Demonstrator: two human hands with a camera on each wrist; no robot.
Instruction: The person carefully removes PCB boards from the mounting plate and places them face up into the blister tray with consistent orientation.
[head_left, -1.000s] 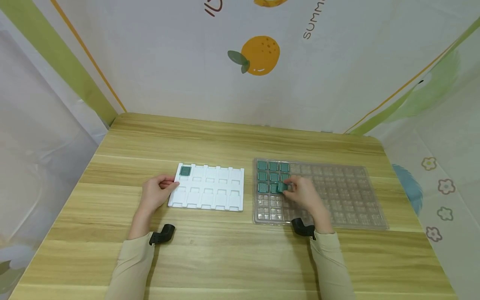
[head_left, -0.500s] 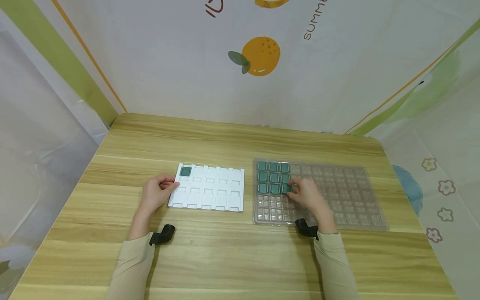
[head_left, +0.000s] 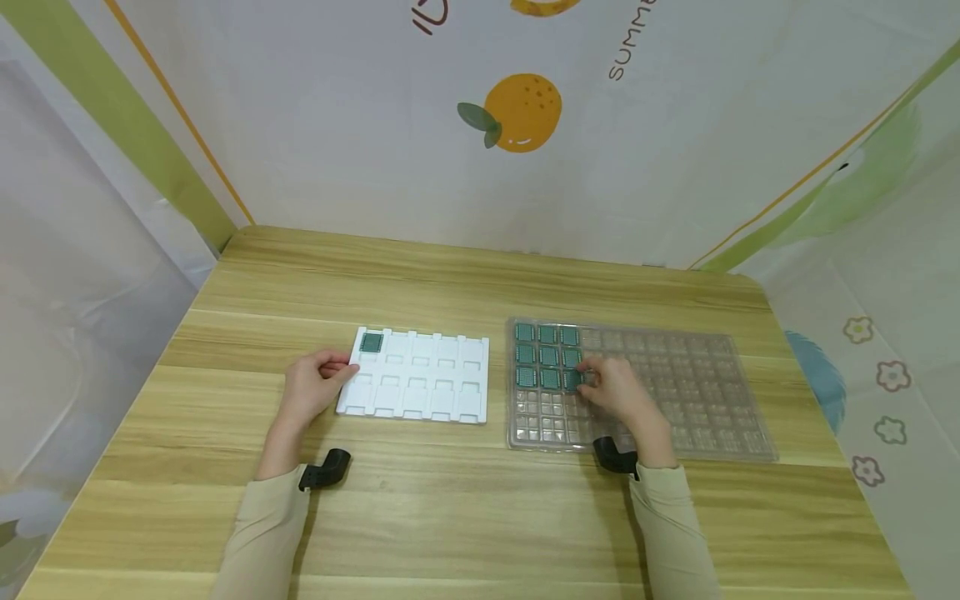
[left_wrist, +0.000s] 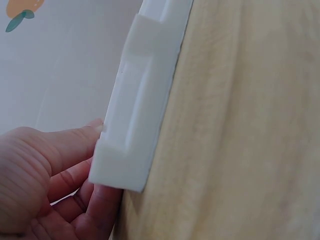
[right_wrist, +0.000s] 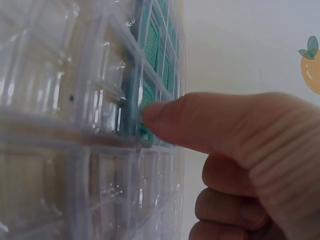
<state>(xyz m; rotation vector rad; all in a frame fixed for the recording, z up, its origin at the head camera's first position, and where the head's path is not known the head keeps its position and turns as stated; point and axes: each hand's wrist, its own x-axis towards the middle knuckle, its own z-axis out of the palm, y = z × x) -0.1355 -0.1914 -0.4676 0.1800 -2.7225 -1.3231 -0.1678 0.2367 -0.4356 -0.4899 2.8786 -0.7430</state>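
My left hand [head_left: 313, 385] pinches the left edge of a white plastic tray [head_left: 407, 370] between thumb and fingers. A single green chip [head_left: 371, 342] lies in that tray's far left pocket. To the right, my right hand [head_left: 617, 388] reaches over a clear plastic tray [head_left: 690, 383]. Its thumb and index finger grip a green square chip [head_left: 572, 381] seated in the third row, third column. Up close in the right wrist view, the thumb touches the green chip [right_wrist: 148, 95], while the index fingertip is hidden. The left wrist view shows the white tray's corner [left_wrist: 117, 167] between thumb and fingers.
Several more green chips [head_left: 548, 356] fill the clear tray's far left pockets. Both trays rest on a wooden table [head_left: 450, 508]. A printed curtain [head_left: 360, 125] hangs behind the table. Black camera mounts [head_left: 327, 469] sit at both wrists.
My right hand has lowered the tilted chip flat into its pocket and shifted slightly right. The chip beside it now shows fully. My left hand and the white tray have stayed still.
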